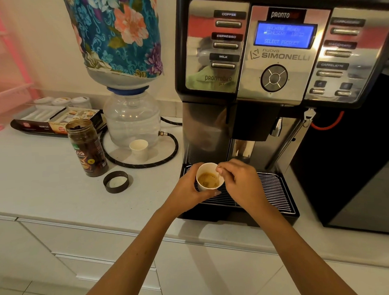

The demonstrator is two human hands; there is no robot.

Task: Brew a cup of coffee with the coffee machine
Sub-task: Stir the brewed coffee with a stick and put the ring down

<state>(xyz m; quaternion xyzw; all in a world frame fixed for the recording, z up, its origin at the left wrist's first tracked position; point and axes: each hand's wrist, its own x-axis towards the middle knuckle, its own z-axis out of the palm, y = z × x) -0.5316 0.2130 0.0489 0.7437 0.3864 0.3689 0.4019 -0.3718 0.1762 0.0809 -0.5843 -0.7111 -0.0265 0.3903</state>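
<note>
A small white paper cup (203, 169) with brown foamy coffee in it is held over the front left of the drip tray grate (270, 188). My left hand (186, 188) is wrapped around the cup's side. Over the cup's right rim my right hand (238, 179) pinches something thin and pale with thumb and fingers; what it is cannot be told. Behind stands the silver and black coffee machine (281, 57), its blue screen (284, 35) lit, its spout block (253, 124) above the tray.
An open jar of instant coffee (87, 148) stands on the white counter left of the machine, its black lid (116, 182) lying beside it. A second empty paper cup (139, 149) sits before the water dispenser (131, 121). A tray of sachets (52, 123) is at back left.
</note>
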